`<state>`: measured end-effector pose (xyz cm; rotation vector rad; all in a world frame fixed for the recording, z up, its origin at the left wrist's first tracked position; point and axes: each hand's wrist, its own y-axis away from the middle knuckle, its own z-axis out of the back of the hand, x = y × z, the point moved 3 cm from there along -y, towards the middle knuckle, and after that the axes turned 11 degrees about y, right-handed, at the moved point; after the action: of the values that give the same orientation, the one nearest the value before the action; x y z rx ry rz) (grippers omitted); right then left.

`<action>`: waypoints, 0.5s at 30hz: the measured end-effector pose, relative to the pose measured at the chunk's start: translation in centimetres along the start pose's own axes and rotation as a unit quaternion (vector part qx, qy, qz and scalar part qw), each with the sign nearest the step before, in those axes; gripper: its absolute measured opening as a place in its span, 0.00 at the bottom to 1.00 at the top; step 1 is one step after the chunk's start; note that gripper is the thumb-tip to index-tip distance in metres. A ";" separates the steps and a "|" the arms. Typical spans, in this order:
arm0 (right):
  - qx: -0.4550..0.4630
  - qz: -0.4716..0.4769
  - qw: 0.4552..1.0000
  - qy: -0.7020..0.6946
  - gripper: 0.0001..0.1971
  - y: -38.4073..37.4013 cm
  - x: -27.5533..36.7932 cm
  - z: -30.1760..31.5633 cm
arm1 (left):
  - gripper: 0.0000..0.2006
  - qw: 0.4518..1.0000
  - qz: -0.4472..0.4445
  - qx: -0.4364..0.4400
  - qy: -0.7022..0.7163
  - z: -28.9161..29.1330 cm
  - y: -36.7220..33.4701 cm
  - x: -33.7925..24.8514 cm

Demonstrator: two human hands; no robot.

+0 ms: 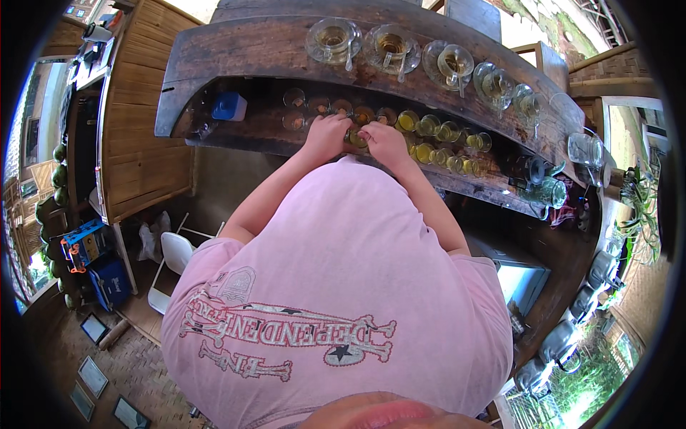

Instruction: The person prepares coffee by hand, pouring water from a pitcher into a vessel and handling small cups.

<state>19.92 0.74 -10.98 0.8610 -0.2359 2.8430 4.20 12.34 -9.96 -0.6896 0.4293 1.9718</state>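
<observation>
Shirt (343, 250) nearest; glass (356, 139) between left hand (329, 135) and right hand (386, 145); fingers curled, grip unclear.

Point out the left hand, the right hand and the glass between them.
Left hand (329, 136): head view, back of the hand.
Right hand (386, 145): head view, back of the hand.
Glass (356, 139): head view, yellowish part showing between the hands.

Dark wooden table (236, 53), two levels: glass cups (456, 63) on saucers (431, 60) above; rows of small glasses (429, 126), blue-lidded tub (229, 106), glass jug (552, 191) below.
</observation>
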 end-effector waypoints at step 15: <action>-0.055 -0.028 0.998 -0.032 0.08 -0.3 -0.3 0.5 | 0.26 1.000 0.019 0.000 0.008 0.3 -0.1 -0.5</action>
<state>20.50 0.92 -10.69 0.9214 -0.3668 2.7252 4.40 12.22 -9.45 -0.7029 0.4560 2.0027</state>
